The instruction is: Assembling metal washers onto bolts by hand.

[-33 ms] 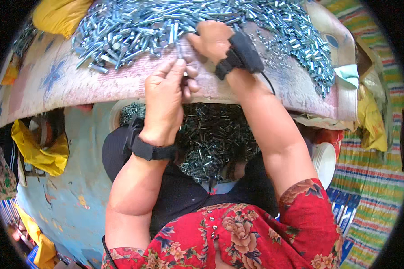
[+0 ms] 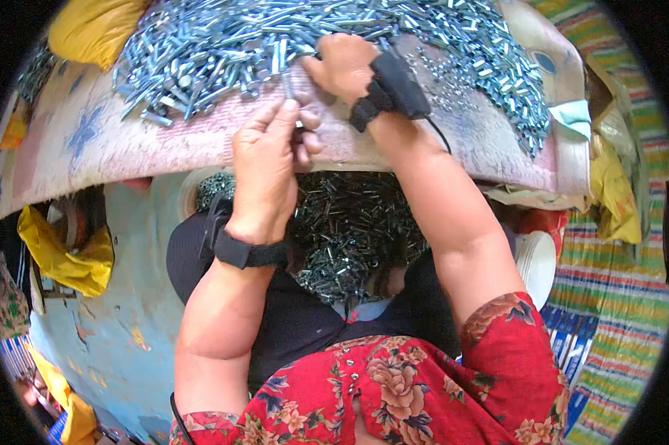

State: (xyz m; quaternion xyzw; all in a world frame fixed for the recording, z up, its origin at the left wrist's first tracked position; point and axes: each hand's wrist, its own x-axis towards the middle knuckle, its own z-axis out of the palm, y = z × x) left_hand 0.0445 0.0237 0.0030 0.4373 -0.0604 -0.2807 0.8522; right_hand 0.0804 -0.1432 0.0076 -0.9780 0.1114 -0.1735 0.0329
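My left hand [image 2: 266,148] is closed, with a slim silvery bolt [image 2: 288,84] pinched at the thumb tip and pointing away from me. Just to its right, my right hand [image 2: 346,68] reaches to the near edge of a wide heap of loose metal bolts [image 2: 223,46]. Its thumb shows on the left side, but the other fingers are hidden and slightly blurred, so what they hold cannot be told. Both hands are over the pale patterned cloth [image 2: 189,144] that carries the heap. Short metal sleeves [image 2: 490,78] and small nuts [image 2: 440,83] lie right of my right hand.
Below the cloth's near edge, between my knees, sits a mass of dark metal pieces [image 2: 349,215]. A white bucket [image 2: 192,185] with small parts stands left of it; another white container [image 2: 536,267] is by my right knee. A yellow sack [image 2: 97,30] rests at far left.
My left hand and the bolt have shifted slightly left in the picture. My right hand has moved a little left too, still at the edge of the heap.
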